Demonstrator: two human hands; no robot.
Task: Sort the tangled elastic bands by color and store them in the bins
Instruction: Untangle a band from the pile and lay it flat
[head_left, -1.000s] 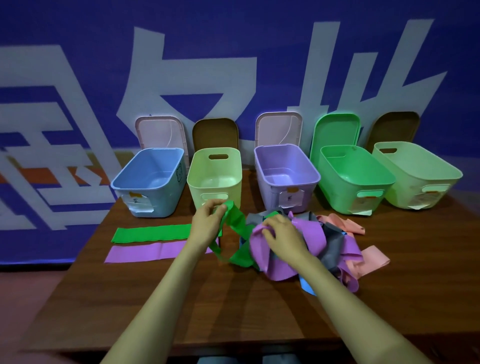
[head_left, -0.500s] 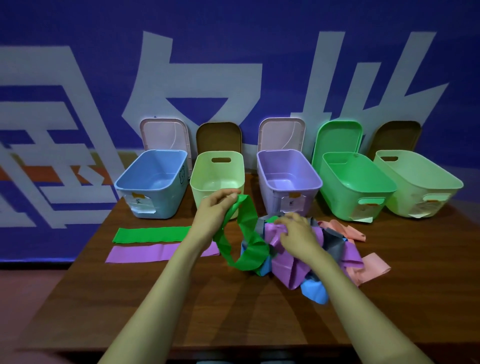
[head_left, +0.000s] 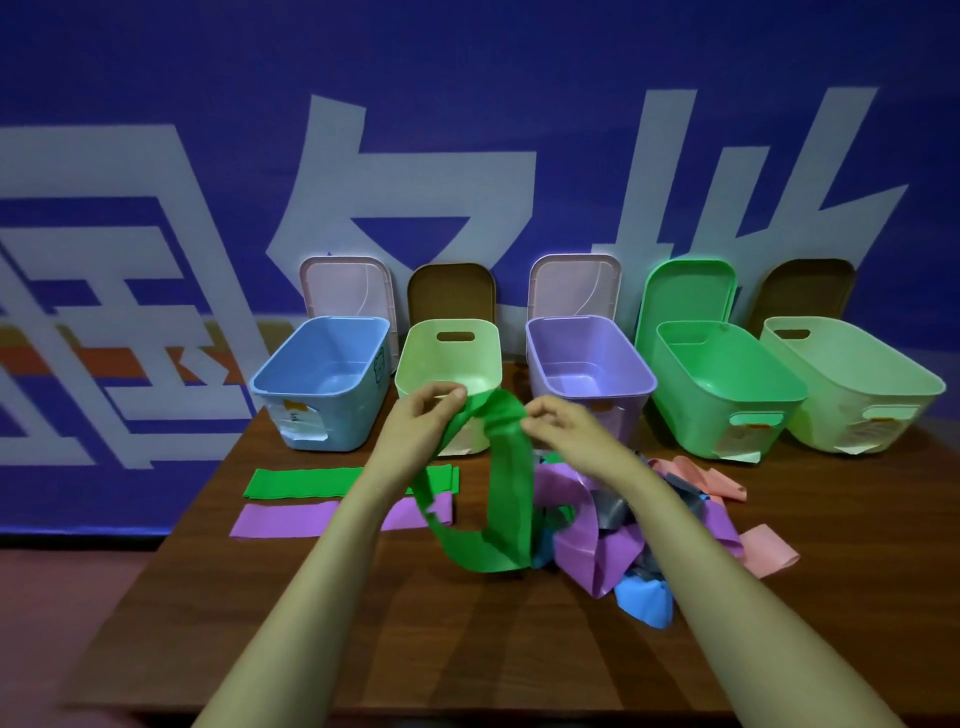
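Step in hand, as I'm reading it: freeing one green band from the tangle.

- Your left grip (head_left: 421, 422) is pinching the top of the green band (head_left: 511, 493) between thumb and fingers, raised in front of the pale yellow bin (head_left: 449, 364).
- Your right grip (head_left: 567, 432) is pinching the same band just beside it, at the bunched fold.
- The band is hanging as a long loop. Its low end is resting on the worktop (head_left: 493, 654) and touching the near edge of the pile (head_left: 597, 545) (I cannot tell whether it is threaded under the purple strip there).

How to do it well:

- Be raising both grips together and slowly, watching the pile. If purple or grey strips are lifting with the loop, it is probably caught.
- In that case, be lowering a little and sliding your right grip down the band toward the snag, not hauling. These strips look thin and stretchy, so a hard pull is likely tightening the knot or dragging the heap toward the edge.
- Once the loop is swinging free, be spreading your grips apart to flatten it.

Destination: a flat green strip (head_left: 306, 482) is lying at the left, with a flat purple strip (head_left: 291, 521) just in front of it. So you seem to be staging by colour before filling the green bin (head_left: 685, 415). As far as the view reaches, no bin is showing a band inside.
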